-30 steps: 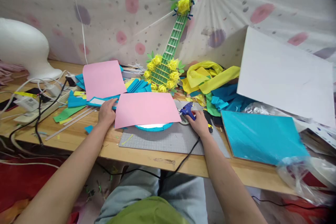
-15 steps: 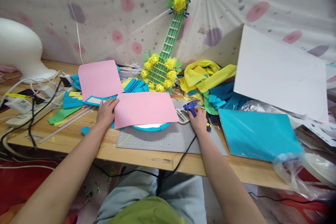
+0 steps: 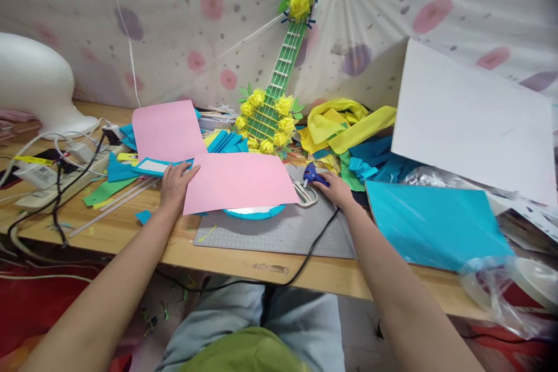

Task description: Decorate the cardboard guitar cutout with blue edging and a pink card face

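Observation:
My left hand (image 3: 174,186) is closed at the left edge of a pink sheet (image 3: 242,183), its fingertips on that edge. A white strip with a blue border (image 3: 152,167) passes behind the same hand; whether the fingers grip it too is unclear. Partly under the sheet lies a round white piece with a blue rim (image 3: 255,213). To the right, my right hand (image 3: 337,189) is wrapped round a blue glue gun (image 3: 314,174), its nozzle pointing down and left. Scissors (image 3: 306,193) lie just below the glue gun, their blades partly hidden by the sheet.
A grey cutting mat (image 3: 270,235) carries the round piece. Behind stands a green paper instrument with yellow flowers (image 3: 274,90). Another pink sheet (image 3: 170,128), a power strip (image 3: 65,180), yellow crepe paper (image 3: 335,119), a blue board (image 3: 436,224) and a white board (image 3: 471,122) surround it.
My right hand has drawn slightly right with the glue gun, whose nozzle is now in view. The pink sheet's lower left corner and the blue-bordered strip have shifted a little left.

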`<state>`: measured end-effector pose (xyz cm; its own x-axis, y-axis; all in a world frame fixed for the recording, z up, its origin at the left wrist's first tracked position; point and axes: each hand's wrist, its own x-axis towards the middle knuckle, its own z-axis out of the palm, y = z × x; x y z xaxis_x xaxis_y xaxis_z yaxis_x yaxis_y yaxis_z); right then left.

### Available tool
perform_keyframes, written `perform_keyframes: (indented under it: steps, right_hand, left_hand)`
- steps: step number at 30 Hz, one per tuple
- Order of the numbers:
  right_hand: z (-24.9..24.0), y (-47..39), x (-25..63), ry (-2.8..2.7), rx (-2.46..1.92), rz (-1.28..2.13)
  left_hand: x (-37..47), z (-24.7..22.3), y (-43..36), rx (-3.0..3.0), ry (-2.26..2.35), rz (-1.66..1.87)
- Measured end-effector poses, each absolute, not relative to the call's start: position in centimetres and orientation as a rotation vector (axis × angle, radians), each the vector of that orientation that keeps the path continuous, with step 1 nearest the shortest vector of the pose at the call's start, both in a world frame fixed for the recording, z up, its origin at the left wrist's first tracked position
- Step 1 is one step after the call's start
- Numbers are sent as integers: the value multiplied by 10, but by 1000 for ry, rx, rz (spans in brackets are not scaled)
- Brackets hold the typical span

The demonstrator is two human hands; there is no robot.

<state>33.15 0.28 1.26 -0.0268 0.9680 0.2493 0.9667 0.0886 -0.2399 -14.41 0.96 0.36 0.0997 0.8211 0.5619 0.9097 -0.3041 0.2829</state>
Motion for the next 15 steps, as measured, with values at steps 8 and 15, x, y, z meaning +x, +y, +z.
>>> perform_keyframes:
  steps: [8, 15]
  right_hand:
    - [20, 36, 359, -2234, -1886, 50]
    - [56, 13, 308, -2123, -1564, 175]
  left_hand:
    - [-145, 6, 10, -2121, -1800, -1058]
    - [-143, 12, 5, -2047, -1790, -1071]
